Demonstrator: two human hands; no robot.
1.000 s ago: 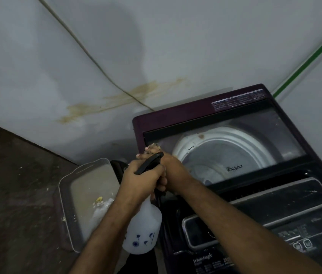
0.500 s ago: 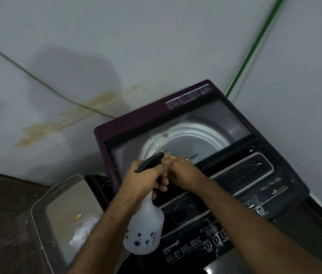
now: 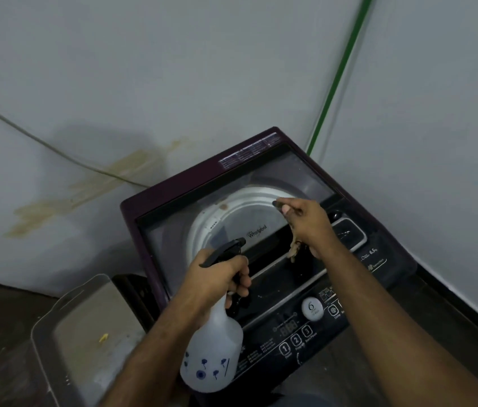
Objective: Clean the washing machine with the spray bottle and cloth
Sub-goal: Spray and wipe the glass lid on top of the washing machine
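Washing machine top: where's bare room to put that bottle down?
The glass lid is bare between the purple back edge and the left hand gripping the spray bottle. The control panel is crowded with buttons; the right hand holds the cloth mid-lid.

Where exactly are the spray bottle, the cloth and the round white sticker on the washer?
spray bottle (image 3: 212, 356): head view, on its translucent belly.
cloth (image 3: 294, 247): head view, on the rag hanging below the right hand.
round white sticker (image 3: 311, 308): head view, on its centre, on the control panel.
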